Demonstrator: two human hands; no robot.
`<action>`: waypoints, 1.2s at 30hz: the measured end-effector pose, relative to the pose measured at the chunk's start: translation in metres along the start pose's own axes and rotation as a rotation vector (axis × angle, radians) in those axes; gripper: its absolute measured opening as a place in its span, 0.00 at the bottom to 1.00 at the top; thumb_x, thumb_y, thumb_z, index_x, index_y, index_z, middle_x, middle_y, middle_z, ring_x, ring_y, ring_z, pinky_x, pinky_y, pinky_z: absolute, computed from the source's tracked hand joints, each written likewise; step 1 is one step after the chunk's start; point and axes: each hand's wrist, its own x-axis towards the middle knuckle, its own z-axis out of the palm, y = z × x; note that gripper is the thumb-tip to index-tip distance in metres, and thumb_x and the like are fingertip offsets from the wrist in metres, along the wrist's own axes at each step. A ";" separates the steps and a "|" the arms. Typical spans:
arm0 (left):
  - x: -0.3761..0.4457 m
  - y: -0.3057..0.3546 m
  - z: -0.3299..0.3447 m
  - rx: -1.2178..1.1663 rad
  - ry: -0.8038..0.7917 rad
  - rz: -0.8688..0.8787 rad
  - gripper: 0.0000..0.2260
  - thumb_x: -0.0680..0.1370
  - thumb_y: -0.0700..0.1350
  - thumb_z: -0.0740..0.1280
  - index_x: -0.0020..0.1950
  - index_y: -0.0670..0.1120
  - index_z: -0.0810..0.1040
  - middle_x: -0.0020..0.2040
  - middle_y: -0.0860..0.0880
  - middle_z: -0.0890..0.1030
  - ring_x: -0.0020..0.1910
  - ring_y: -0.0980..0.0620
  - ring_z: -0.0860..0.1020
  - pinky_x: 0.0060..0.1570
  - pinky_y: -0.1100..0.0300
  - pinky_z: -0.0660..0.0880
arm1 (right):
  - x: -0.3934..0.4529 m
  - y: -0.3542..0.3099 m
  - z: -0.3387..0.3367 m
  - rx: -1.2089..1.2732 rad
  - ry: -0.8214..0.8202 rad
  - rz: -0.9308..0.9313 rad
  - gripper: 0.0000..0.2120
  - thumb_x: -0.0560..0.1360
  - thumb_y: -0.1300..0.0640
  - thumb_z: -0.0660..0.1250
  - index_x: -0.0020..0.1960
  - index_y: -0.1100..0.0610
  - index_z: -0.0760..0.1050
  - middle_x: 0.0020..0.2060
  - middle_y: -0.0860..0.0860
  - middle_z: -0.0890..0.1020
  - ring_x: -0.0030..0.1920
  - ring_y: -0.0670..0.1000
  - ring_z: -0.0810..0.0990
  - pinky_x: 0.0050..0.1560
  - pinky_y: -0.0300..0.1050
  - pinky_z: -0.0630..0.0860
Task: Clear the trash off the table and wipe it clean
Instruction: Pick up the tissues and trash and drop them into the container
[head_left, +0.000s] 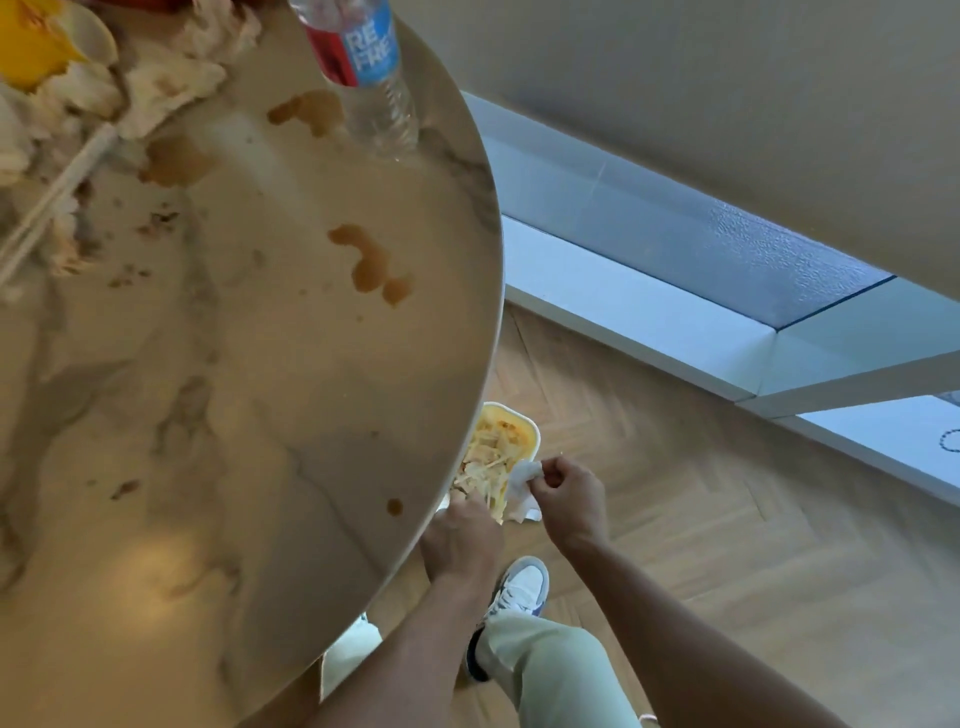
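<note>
Right hand (569, 499) pinching crumpled white tissue (521, 488); left hand (460, 540) gripping white food-scrap tray (506, 452) at round marble table (260, 389) edge, 5 o'clock.

A round marble-patterned desk (270, 415) is marked with several brown spills (371, 265) and scattered crumbs (158, 221), and at its far left edge crumpled, soiled tissues (171, 85), a pair of pale chopsticks (57, 192) and a yellow wrapper (31, 47) are piled together. A clear plastic bottle (371, 78) with a red, white and blue label is stood upright near the far rim. Below the desk's right edge, a white food container (501, 457) holding noodle leftovers is seen, with a crumpled white tissue (522, 488) at its near corner.
</note>
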 end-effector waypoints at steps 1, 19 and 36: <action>-0.002 -0.001 0.001 -0.012 -0.002 -0.006 0.11 0.80 0.46 0.58 0.59 0.48 0.76 0.57 0.49 0.79 0.55 0.47 0.78 0.50 0.54 0.74 | 0.002 -0.001 0.002 -0.003 -0.008 0.009 0.04 0.72 0.60 0.68 0.43 0.55 0.81 0.35 0.46 0.81 0.37 0.44 0.78 0.34 0.32 0.69; -0.041 0.009 -0.022 -0.202 0.021 0.068 0.10 0.78 0.48 0.61 0.57 0.49 0.76 0.53 0.51 0.79 0.50 0.50 0.79 0.46 0.54 0.77 | -0.021 -0.020 -0.013 0.040 -0.122 0.015 0.13 0.75 0.60 0.69 0.59 0.54 0.78 0.47 0.46 0.82 0.41 0.37 0.78 0.35 0.28 0.72; -0.115 -0.148 -0.227 -0.358 0.330 0.319 0.08 0.75 0.49 0.67 0.39 0.47 0.73 0.31 0.52 0.73 0.33 0.52 0.73 0.35 0.55 0.72 | -0.196 -0.189 -0.025 0.207 -0.006 -0.345 0.07 0.73 0.61 0.69 0.47 0.51 0.81 0.41 0.44 0.84 0.42 0.41 0.82 0.46 0.40 0.78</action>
